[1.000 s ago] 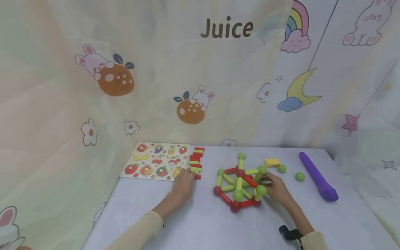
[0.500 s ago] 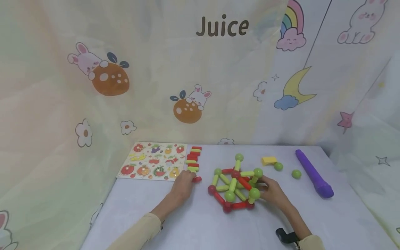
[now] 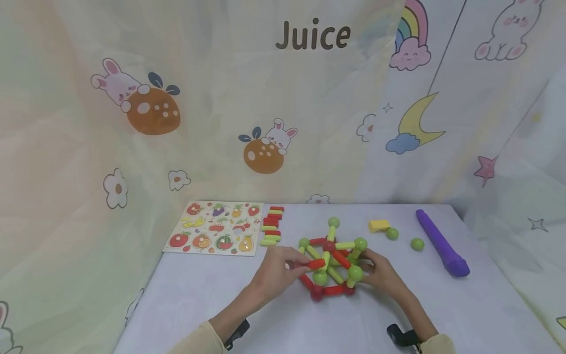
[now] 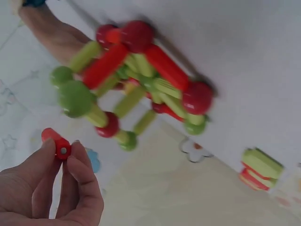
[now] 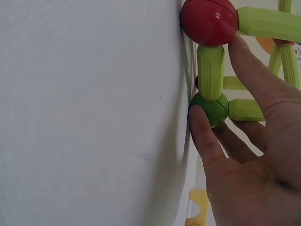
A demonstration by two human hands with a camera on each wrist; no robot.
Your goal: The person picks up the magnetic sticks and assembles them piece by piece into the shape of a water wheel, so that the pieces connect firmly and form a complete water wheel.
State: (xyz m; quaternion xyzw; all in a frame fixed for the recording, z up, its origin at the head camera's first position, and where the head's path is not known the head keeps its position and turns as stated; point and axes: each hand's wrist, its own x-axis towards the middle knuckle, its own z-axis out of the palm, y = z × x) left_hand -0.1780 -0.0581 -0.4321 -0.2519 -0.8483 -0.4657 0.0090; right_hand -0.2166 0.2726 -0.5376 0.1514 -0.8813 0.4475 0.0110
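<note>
My left hand (image 3: 275, 273) pinches a red magnetic rod (image 3: 316, 264) between thumb and fingers, close to the near left side of a ball-and-rod structure (image 3: 328, 247). In the left wrist view, one end of this rod (image 4: 62, 150) points at the camera and shows a small round metal spot. Red and green balls joined by red and lime rods make up the structure, which stands on the table. My right hand (image 3: 383, 271) holds its right side. The right wrist view has the thumb by a red ball (image 5: 209, 21) and fingertips around a green ball (image 5: 212, 112).
Left of the structure, several loose red and lime rods (image 3: 271, 227) lie in a column beside a fruit puzzle board (image 3: 212, 227). Behind my right hand are a yellow block (image 3: 379, 226) and two green balls (image 3: 417, 244). A purple toy microphone (image 3: 442, 243) lies far right.
My left hand has picked up the red rod from the near end of the column and carried it right to the structure. The right hand keeps its hold; the head view has shifted slightly.
</note>
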